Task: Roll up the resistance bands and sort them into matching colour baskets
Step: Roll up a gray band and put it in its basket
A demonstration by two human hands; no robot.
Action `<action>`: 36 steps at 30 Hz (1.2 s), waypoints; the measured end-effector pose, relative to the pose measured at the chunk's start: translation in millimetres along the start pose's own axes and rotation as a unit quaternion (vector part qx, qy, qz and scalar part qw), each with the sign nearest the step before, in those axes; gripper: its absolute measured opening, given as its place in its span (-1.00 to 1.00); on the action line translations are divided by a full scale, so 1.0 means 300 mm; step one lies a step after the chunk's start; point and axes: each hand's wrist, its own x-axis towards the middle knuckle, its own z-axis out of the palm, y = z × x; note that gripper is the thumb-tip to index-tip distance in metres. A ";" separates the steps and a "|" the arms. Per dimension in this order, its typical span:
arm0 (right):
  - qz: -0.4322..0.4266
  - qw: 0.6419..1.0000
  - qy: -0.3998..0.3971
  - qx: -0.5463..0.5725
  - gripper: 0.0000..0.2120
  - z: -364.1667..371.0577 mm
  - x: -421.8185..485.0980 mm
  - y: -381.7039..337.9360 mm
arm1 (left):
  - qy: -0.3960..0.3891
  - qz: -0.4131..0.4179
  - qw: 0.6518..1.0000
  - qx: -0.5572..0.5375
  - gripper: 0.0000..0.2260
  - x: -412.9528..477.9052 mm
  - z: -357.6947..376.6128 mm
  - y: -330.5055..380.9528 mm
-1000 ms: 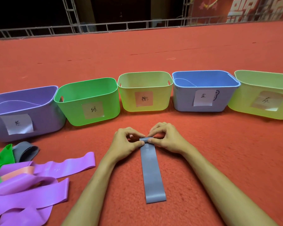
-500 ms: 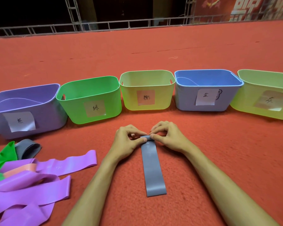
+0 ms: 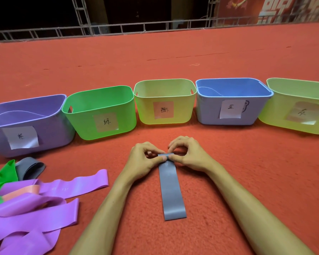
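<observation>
A grey resistance band (image 3: 172, 192) lies flat on the red carpet, running away from me, its far end turned over into a small roll. My left hand (image 3: 143, 160) and my right hand (image 3: 191, 156) both pinch that rolled end between thumb and fingers. Behind the hands stands a row of labelled baskets: purple (image 3: 50, 131), green (image 3: 85, 122), yellow (image 3: 144, 111), blue (image 3: 208, 111) and a yellow-green one (image 3: 276, 115) at the far right.
At the left lies a heap of loose bands: several purple bands (image 3: 35, 212), a green band (image 3: 2, 179), an orange band (image 3: 24, 190) and another grey band (image 3: 29, 167). A metal truss rail (image 3: 118, 28) borders the far edge of the carpet.
The rolled end of the grey band has grown slightly as both hands turned it toward me. The flat part looks a little shorter.
</observation>
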 end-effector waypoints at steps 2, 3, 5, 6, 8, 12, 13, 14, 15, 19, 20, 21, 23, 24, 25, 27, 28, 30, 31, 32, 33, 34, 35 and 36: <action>0.004 1.000 0.000 -0.004 -0.79 0.002 0.001 0.002 | 0.020 0.002 1.000 -0.019 -0.81 0.003 0.001 -0.001; 0.008 1.000 0.001 -0.007 -0.78 0.003 0.002 0.004 | 0.029 0.003 0.999 -0.024 -0.78 0.005 0.000 -0.004; 0.010 1.000 0.004 -0.018 -0.80 0.007 0.002 0.009 | 0.037 -0.001 0.999 -0.022 -0.74 0.007 0.000 -0.011; 0.008 1.000 0.006 -0.025 -0.80 0.009 0.001 0.010 | 0.038 -0.003 0.999 -0.015 -0.73 0.007 0.001 -0.013; 0.002 0.999 0.009 -0.032 -0.80 0.010 0.000 0.011 | 0.038 -0.006 0.999 0.008 -0.72 0.007 0.004 -0.013; -0.002 1.000 0.010 -0.018 -0.81 0.000 -0.002 0.011 | 0.030 -0.004 0.998 0.052 -0.77 0.001 0.004 0.001; -0.001 1.000 0.011 -0.015 -0.80 -0.002 -0.003 0.010 | 0.031 -0.003 0.998 0.053 -0.81 0.000 0.005 0.004; -0.001 1.000 0.012 -0.013 -0.79 -0.003 -0.004 0.008 | 0.030 -0.004 0.998 0.050 -0.85 -0.001 0.005 0.005; -0.002 1.000 0.013 -0.011 -0.79 -0.003 -0.004 0.005 | 0.027 -0.004 0.999 0.043 -0.87 -0.002 0.005 0.004; 0.002 1.000 0.011 -0.021 -0.77 0.000 0.000 -0.002 | 0.012 -0.001 1.000 0.009 -0.82 0.003 -0.001 -0.009; 0.006 0.999 0.010 -0.031 -0.76 0.003 0.002 -0.002 | 0.011 0.001 1.000 -0.001 -0.80 0.004 -0.003 -0.011; 0.009 0.999 0.009 -0.039 -0.75 0.006 0.003 -0.001 | 0.010 0.001 1.000 -0.011 -0.79 0.005 -0.004 -0.011; 0.011 0.999 0.006 -0.040 -0.78 0.011 0.003 0.004 | 0.012 0.002 1.000 -0.019 -0.77 0.006 -0.004 -0.013; 0.011 0.999 0.006 -0.038 -0.79 0.011 0.002 0.006 | 0.013 0.002 1.000 -0.017 -0.77 0.006 -0.003 -0.014; 0.011 0.999 0.005 -0.037 -0.80 0.010 0.001 0.006 | 0.015 0.000 1.000 -0.014 -0.76 0.005 -0.003 -0.015; 0.006 0.999 0.006 -0.032 -0.80 0.003 0.000 0.000 | 0.023 -0.004 1.000 0.000 -0.76 0.005 -0.001 -0.014; 0.002 1.000 0.007 -0.025 -0.81 0.000 0.000 -0.003 | 0.026 -0.004 1.000 0.008 -0.77 0.004 0.000 -0.012; -0.012 1.000 0.007 -0.008 -0.81 -0.007 -0.001 -0.007 | 0.030 -0.003 0.999 0.020 -0.80 0.002 0.001 -0.005; -0.018 1.000 0.007 0.003 -0.80 -0.011 -0.002 -0.008 | 0.028 -0.004 0.999 0.020 -0.81 0.001 0.001 -0.002; -0.017 1.000 0.009 0.016 -0.78 -0.013 -0.004 -0.007 | 0.025 -0.004 0.999 0.021 -0.84 0.001 -0.001 0.000; -0.012 1.000 0.011 0.027 -0.77 -0.015 -0.005 -0.006 | 0.021 -0.003 1.000 0.023 -0.86 0.001 -0.002 0.002; -0.005 0.999 0.014 0.038 -0.76 -0.016 -0.006 -0.004 | 0.018 -0.001 1.000 0.025 -0.86 0.001 -0.003 0.001; 0.004 0.998 0.015 0.053 -0.75 -0.015 -0.008 -0.003 | 0.014 -0.001 1.000 0.024 -0.86 0.001 -0.004 0.000; 0.015 0.997 0.012 0.072 -0.76 -0.014 -0.009 -0.003 | 0.012 0.000 1.000 0.017 -0.85 0.001 -0.005 -0.001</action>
